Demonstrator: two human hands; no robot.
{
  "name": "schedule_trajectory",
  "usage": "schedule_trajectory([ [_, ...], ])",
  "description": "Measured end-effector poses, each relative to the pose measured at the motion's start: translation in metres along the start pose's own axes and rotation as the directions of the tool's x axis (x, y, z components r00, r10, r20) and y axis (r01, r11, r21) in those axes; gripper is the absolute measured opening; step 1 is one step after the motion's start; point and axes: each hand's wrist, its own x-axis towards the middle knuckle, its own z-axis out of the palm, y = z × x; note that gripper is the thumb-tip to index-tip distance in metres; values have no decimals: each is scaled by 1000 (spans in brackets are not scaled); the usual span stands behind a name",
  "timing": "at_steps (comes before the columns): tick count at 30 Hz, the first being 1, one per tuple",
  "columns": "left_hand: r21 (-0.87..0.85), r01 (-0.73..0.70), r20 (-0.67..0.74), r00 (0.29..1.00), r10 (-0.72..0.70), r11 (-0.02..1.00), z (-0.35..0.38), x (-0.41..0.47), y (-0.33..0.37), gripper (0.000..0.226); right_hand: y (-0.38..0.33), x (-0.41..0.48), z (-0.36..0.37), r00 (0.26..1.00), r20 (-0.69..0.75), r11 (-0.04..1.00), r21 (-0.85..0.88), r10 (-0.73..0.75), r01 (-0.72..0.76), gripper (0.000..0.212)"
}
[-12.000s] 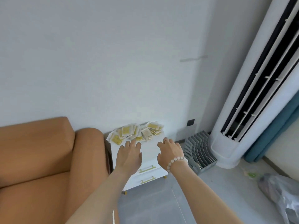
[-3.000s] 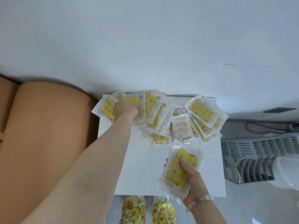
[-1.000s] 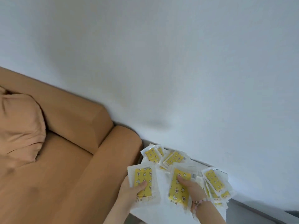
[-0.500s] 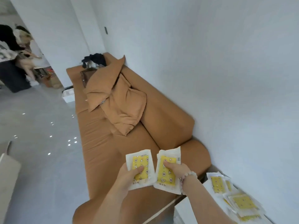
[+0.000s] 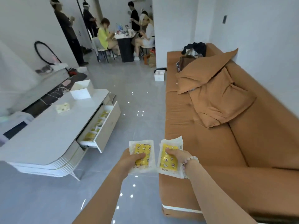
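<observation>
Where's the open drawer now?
Left of centre in the head view, the open drawer juts from the white table, across the floor from the orange sofa.

Open floor (image 5: 137, 97) between sofa (image 5: 202, 143), table (image 5: 48, 130)

Orange sofa (image 5: 202, 143) right, cushions (image 5: 221, 101) on it; white table (image 5: 48, 131) left, drawer (image 5: 111, 125) open.

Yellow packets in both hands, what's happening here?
A person in a living room holds two clear packets with yellow starry inserts. The left hand grips the left packet, and the right hand grips the right packet, thumbs on top. Ahead, the open drawer of the white table already has similar yellow packets in it, so these are probably headed there. An orange sofa runs along the right.
</observation>
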Motion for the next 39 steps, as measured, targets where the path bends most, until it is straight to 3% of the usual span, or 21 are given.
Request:
schedule_trajectory([
  [3,-21,11,-73,997,-13,1000,-58,-4,-6,28,-12,6,55,998,61,998,-53,-13,16,31],
  [7,-72,-10,-151,989,-1,997,-114,-1,-11,24,-21,26,115,995,101,983,-181,-21,39,62],
  [12,-127,34,-175,983,-56,991,-148,15,-23,18,-39,46,157,996,85,963,-267,-27,49,47],
  [18,-185,65,-233,967,-108,981,-186,54,-17,16,-65,94,213,991,128,937,-348,44,3,56],
  [23,-219,79,-273,952,-139,972,-217,106,2,26,-111,146,258,977,212,895,-440,27,70,55],
  [30,-238,109,-331,925,-186,965,-249,176,36,20,-170,217,297,951,294,906,-421,94,41,40],
  [36,-277,161,-366,894,-259,947,-273,242,49,26,-207,286,319,953,273,871,-490,134,18,53],
  [39,-300,164,-376,885,-275,940,-283,272,52,22,-226,310,331,956,248,863,-505,159,-12,50],
])
